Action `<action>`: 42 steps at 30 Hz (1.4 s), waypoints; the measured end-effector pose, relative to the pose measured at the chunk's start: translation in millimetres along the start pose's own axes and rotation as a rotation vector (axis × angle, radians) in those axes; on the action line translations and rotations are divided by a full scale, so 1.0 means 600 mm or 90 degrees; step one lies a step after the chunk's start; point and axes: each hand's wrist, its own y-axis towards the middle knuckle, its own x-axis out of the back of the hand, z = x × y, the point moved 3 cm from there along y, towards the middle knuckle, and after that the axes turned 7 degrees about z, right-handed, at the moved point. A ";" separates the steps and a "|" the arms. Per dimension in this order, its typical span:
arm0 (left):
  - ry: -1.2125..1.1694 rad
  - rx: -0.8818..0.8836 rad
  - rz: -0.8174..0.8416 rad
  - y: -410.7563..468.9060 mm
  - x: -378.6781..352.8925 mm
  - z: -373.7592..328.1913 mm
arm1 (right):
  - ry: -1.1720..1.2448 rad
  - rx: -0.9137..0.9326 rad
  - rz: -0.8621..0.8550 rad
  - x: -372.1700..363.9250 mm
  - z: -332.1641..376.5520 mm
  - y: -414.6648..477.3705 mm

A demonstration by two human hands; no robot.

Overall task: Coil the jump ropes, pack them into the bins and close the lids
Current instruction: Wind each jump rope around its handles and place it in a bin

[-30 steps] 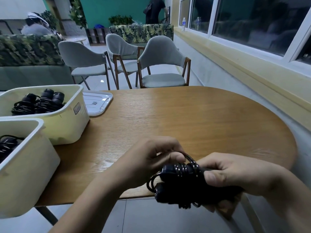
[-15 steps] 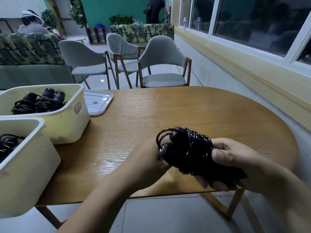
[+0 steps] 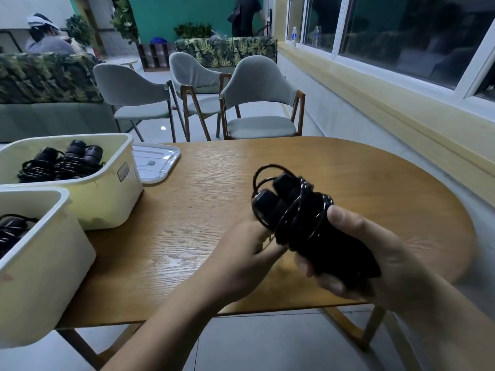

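A black jump rope (image 3: 297,218), its cord wound round the two handles, is held above the near edge of the wooden table (image 3: 214,210). My right hand (image 3: 375,258) grips the handle ends, thumb on top. My left hand (image 3: 249,247) is below the bundle's left side, its fingers curled at the cord; how they hold it is hidden. Two cream bins stand at the left: the far bin (image 3: 115,199) holds coiled black ropes (image 3: 61,164), the near bin (image 3: 40,263) shows a black rope (image 3: 10,231) at its left edge.
A white lid (image 3: 158,164) lies flat on the table behind the far bin. Three grey chairs (image 3: 257,103) stand beyond the table. A yellow sill and windows run along the right. Two people are in the background.
Both hands have lifted the wound rope from below the table edge to above it. My left hand has gone from on top of the bundle to beneath its left end.
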 end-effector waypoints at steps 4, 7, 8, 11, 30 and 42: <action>-0.011 0.001 0.038 -0.001 -0.004 -0.019 | 0.014 0.012 -0.053 0.007 0.004 -0.003; -0.117 0.043 0.036 -0.006 -0.001 -0.019 | 0.044 0.050 -0.066 0.010 0.008 -0.006; -0.130 0.062 0.037 -0.006 -0.001 -0.019 | 0.066 0.066 -0.068 0.012 0.011 -0.009; -0.099 0.119 0.027 -0.007 -0.002 -0.014 | 0.076 0.098 -0.096 0.019 0.024 -0.018; -0.131 0.163 0.119 -0.005 0.008 -0.009 | -0.120 0.181 -0.349 0.039 0.035 -0.027; 0.141 0.162 0.254 -0.020 -0.008 0.010 | -0.419 0.122 -0.430 0.027 0.022 -0.021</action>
